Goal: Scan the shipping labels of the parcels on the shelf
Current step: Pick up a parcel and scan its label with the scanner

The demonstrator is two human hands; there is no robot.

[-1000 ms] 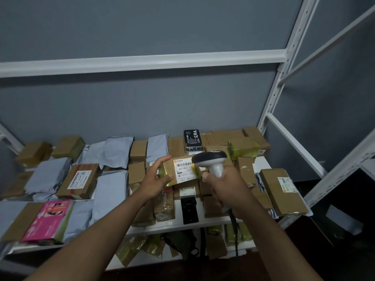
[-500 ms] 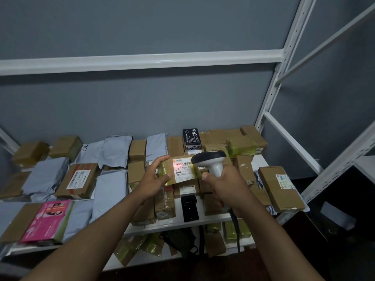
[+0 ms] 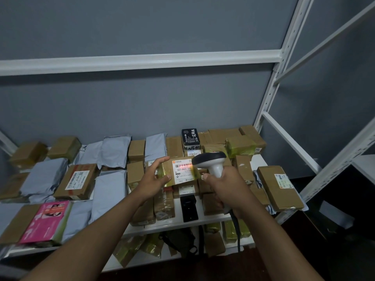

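My left hand (image 3: 152,178) grips a small brown parcel (image 3: 165,166) wrapped in yellowish tape, holding it up above the shelf with its white shipping label (image 3: 183,172) facing me. My right hand (image 3: 226,186) holds the handle of a white and black barcode scanner (image 3: 211,160), whose head points at the label from the right. A red scan line glows across the label's barcode. The scanner's cable hangs down below my right wrist.
The white metal shelf (image 3: 205,221) is packed with brown cartons, grey poly mailers (image 3: 42,177), a pink box (image 3: 47,222), a black box (image 3: 190,136) and a labelled carton (image 3: 278,188) at the right edge. More parcels lie on the lower shelf. A white upright (image 3: 272,94) stands at right.
A red scan line now lights the barcode on the held parcel's label. Both hands and the scanner stay almost where they were.
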